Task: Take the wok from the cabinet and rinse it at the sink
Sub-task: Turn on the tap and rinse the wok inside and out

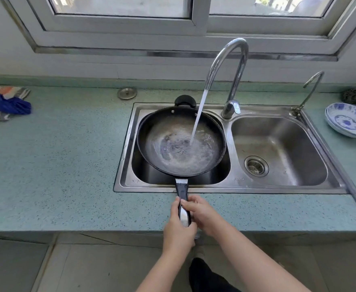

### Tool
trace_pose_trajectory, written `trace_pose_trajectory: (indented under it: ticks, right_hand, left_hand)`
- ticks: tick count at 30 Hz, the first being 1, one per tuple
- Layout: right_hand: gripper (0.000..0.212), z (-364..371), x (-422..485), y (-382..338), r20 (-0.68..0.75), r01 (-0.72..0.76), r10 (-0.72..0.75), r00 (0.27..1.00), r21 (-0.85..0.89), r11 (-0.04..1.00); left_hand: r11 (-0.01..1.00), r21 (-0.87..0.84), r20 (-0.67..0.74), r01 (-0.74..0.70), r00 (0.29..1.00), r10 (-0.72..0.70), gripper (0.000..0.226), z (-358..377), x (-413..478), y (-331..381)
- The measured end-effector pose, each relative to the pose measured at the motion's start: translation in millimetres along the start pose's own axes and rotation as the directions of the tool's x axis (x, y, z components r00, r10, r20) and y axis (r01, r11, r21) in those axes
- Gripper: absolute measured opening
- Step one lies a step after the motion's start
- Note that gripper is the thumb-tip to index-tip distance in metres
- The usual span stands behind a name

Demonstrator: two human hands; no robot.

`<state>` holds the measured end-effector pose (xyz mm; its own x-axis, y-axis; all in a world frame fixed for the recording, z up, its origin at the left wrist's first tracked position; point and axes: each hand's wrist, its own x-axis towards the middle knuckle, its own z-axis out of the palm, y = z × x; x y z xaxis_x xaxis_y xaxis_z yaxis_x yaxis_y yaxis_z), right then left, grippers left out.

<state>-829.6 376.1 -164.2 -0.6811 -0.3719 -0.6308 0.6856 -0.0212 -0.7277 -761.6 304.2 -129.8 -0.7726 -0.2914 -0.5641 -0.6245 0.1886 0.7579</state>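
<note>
- The wok (181,142) is out of the cabinet and sits over the left basin of the double sink (126,144), so the fetching part looks done.
- Rinsing is under way: the tall faucet (228,60) is running, and its stream (198,116) lands right of the pan's centre, with water pooling and frothing across the bottom.
- Both hands are wrapped around the wok's long handle (183,201), which reaches over the front rim of the sink: the left hand (178,228) is closed on the end nearer the body, and the right hand (202,213) has its fingers curled over the handle just ahead of it.
- By my judgement, what remains is swirling the water around, tipping it out and shutting off the tap.
- The small loop handle (185,100) on the far side of the wok rests at the back rim of the sink.
- The right basin (278,148) is bare, with its drain strainer (256,166) showing.
- The table (57,154) is speckled teal stone. On it are a crumpled cloth (4,102) at the far left, a round metal cap (127,93) behind the sink, stacked blue-and-white dishes (348,120) at the right and a steel scourer (353,96) behind them.
- A slimmer second tap (311,87) stands at the sink's back right corner.
- An aluminium-framed window (194,17) runs above, and pale floor tiles (88,266) show below the table edge.
</note>
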Motion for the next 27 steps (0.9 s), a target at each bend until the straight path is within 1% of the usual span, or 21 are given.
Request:
trace_pose_trajectory:
  ticks: [3,4,6,9,11,13,15,18,20,22,24,27]
  right_hand:
    - [0.009,-4,-2,0,0.001,-0.013,0.013,1.000,-0.007,1.000]
    - [0.007,-5,-2,0,0.004,-0.027,0.027,1.000,-0.010,1.000]
    - [0.004,-5,-2,2,0.001,-0.055,0.055,0.998,-0.005,0.998]
    - [0.007,-5,0,4,0.005,-0.059,0.059,0.998,0.033,0.998]
    - [0.007,-4,0,3,-0.009,-0.057,0.057,0.998,0.020,0.998]
    - [0.007,-4,-1,3,-0.025,-0.056,0.056,0.998,-0.002,0.998]
    - [0.006,-4,-2,4,-0.017,-0.053,0.053,0.998,0.000,0.999]
    - [0.004,-4,-2,5,0.015,-0.043,0.042,0.999,0.033,0.999]
    - [0.002,-4,-1,4,0.042,-0.042,0.038,0.998,0.086,0.995]
    - [0.006,-6,0,1,0.072,-0.038,0.027,0.997,0.149,0.988]
    - [0.011,-7,0,-3,0.103,-0.050,0.030,0.994,0.193,0.980]
    - [0.016,-9,4,-7,0.147,-0.079,0.044,0.988,0.242,0.967]
  left_hand:
    - [1.000,-0.015,0.009,0.015,1.000,-0.014,0.069,5,2,-2]
    - [1.000,0.000,0.017,0.017,1.000,-0.017,0.070,6,2,-2]
    - [0.996,0.087,0.010,0.013,1.000,-0.014,0.072,7,4,-3]
    - [0.987,0.159,-0.065,-0.004,0.998,0.015,0.070,11,5,-4]
    - [0.985,0.171,-0.098,-0.006,0.995,0.023,0.067,14,5,-4]
    - [0.996,0.089,-0.111,-0.009,0.994,0.019,0.065,14,5,-6]
    - [0.999,-0.053,-0.109,-0.009,0.994,0.003,0.063,11,7,-9]
    - [0.971,-0.240,-0.069,-0.016,0.998,0.000,0.060,3,10,-11]
    - [0.939,-0.344,-0.054,-0.017,0.999,-0.002,0.060,0,10,-12]
    - [0.895,-0.446,-0.025,-0.003,1.000,-0.010,0.060,-2,10,-11]
    - [0.843,-0.537,0.034,0.033,0.999,-0.017,0.060,-2,9,-13]
    - [0.770,-0.631,0.126,0.097,0.992,-0.022,0.059,-1,7,-15]
